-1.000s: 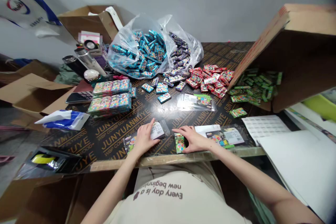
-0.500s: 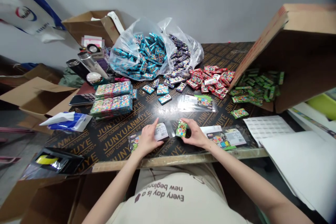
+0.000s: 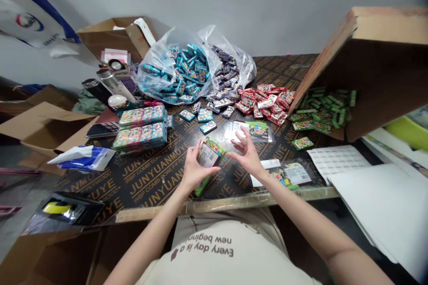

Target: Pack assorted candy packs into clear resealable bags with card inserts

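My left hand (image 3: 193, 168) is closed around a clear plastic sleeve (image 3: 206, 158) with a white label, lifted off the dark table (image 3: 150, 173) and tilted up. A small green packet (image 3: 214, 145) sits at the sleeve's upper mouth. My right hand (image 3: 246, 153) hovers just right of the packet with its fingers spread, holding nothing. More printed sleeves (image 3: 284, 173) lie by my right wrist, and another stack of sleeves (image 3: 252, 130) lies beyond my right hand.
A clear bag of blue and purple packets (image 3: 187, 69) stands at the back. Red packets (image 3: 267, 100) lie loose beside a tipped cardboard box (image 3: 374, 67) spilling green packets (image 3: 317, 113). Filled colourful packs (image 3: 142, 127) are stacked at left. White sheets (image 3: 337, 160) lie at right.
My left hand raised the sleeve off the table. The green packet went from my right hand's pinch into the sleeve's mouth, and my right hand let go and opened.
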`<action>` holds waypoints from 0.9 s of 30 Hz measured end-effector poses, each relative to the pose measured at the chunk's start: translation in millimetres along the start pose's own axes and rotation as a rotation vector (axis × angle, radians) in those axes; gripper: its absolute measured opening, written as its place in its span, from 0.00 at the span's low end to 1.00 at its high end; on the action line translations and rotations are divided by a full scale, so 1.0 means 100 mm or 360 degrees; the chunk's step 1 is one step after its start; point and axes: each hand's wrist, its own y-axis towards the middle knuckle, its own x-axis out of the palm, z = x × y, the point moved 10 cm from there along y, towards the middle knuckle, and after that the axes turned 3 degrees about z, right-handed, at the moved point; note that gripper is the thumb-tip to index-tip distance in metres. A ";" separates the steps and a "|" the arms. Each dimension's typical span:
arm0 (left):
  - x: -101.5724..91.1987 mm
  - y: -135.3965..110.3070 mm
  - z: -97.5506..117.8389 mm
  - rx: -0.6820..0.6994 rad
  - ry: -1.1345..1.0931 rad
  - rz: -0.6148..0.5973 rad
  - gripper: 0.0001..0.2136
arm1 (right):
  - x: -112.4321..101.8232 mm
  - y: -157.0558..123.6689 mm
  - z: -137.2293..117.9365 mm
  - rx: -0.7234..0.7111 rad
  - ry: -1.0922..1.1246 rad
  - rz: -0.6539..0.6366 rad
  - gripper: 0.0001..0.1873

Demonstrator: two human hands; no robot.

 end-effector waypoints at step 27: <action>0.34 0.21 0.12 -0.0470 -0.0970 0.0017 0.06 | -0.02 0.07 0.40 0.0850 0.0882 0.0224 0.14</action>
